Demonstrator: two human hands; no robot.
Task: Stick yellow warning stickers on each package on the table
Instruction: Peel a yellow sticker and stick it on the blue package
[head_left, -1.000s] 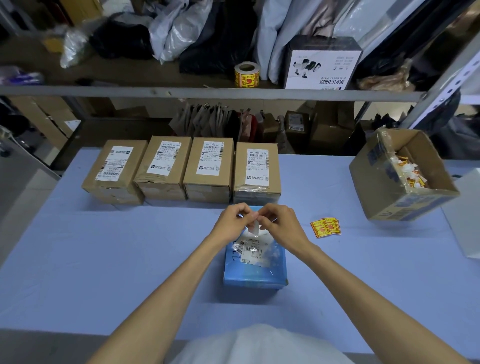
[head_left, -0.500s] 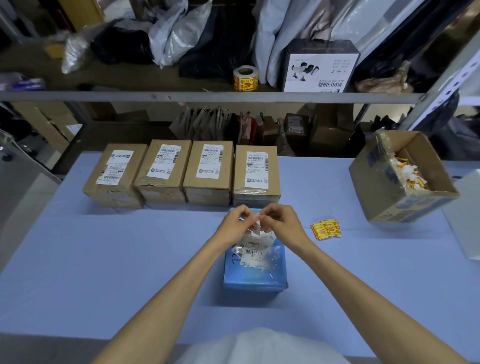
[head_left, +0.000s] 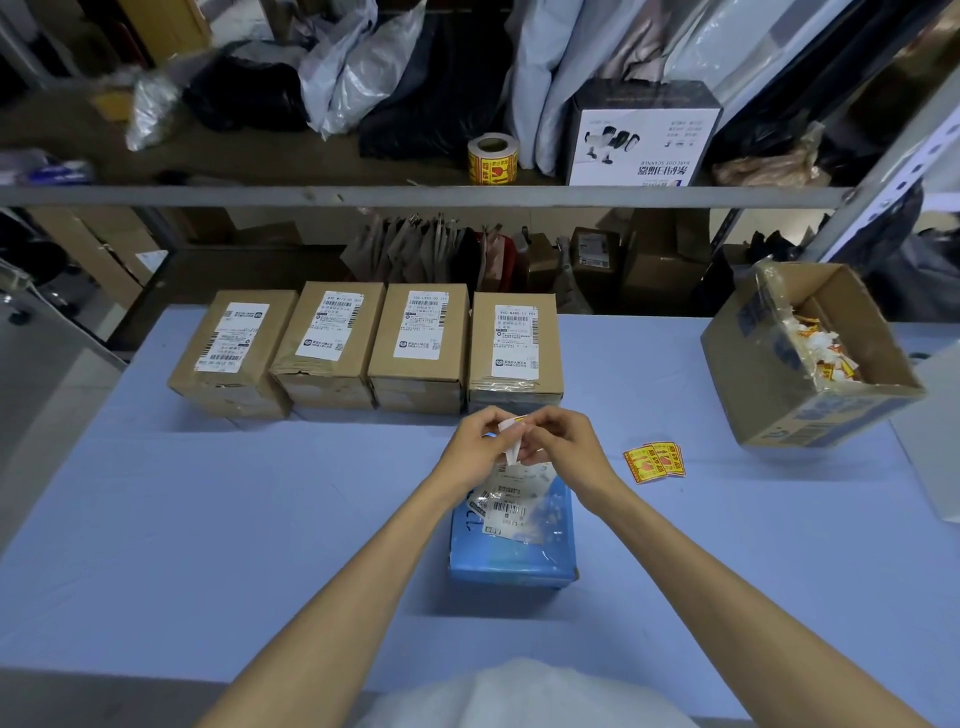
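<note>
While above the blue package (head_left: 511, 558), both hands (head_left: 524, 441) pinch one sticker (head_left: 511, 439); fingers closed.

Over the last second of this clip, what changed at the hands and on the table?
Little. Both hands, left hand and right hand, stay pinched together on a sticker above the blue package, fingers working at its backing; a yellow edge now shows at the top. The four brown boxes, the loose stickers and the open carton did not move.
</note>
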